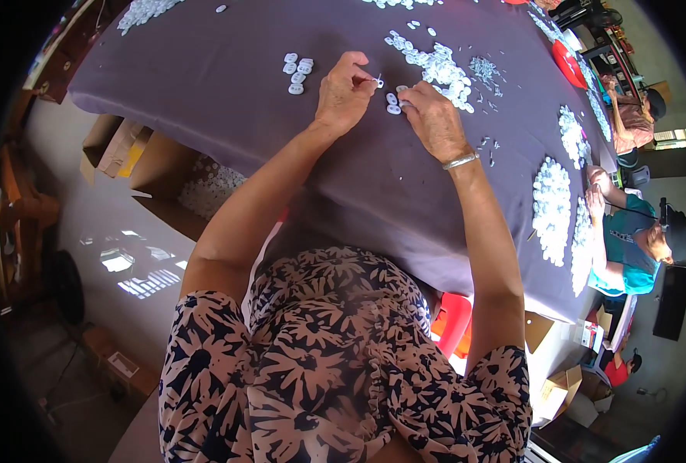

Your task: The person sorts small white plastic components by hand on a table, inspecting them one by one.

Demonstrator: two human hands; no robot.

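My left hand (344, 96) is closed in a pinch on a small white plastic piece (379, 82), which sticks out past the fingertips with a thin point upward. Just to the right, my right hand (435, 119) has its thumb and fingers closed round a white oval piece (402, 90), mostly hidden by the fingers. Two white oval pieces with dark holes (393, 109) lie on the cloth beside that thumb. Left of my left hand sits a small group of similar oval pieces (297, 78). Beyond my right hand spreads a loose pile of them (443, 68).
A purple-grey cloth (227, 85) covers the table. Tiny slim pieces (485, 71) lie right of the pile. An open cardboard box (162, 174) of white pieces stands below the table edge at left. Another person (628, 239) works at more white piles (551, 208) on the right.
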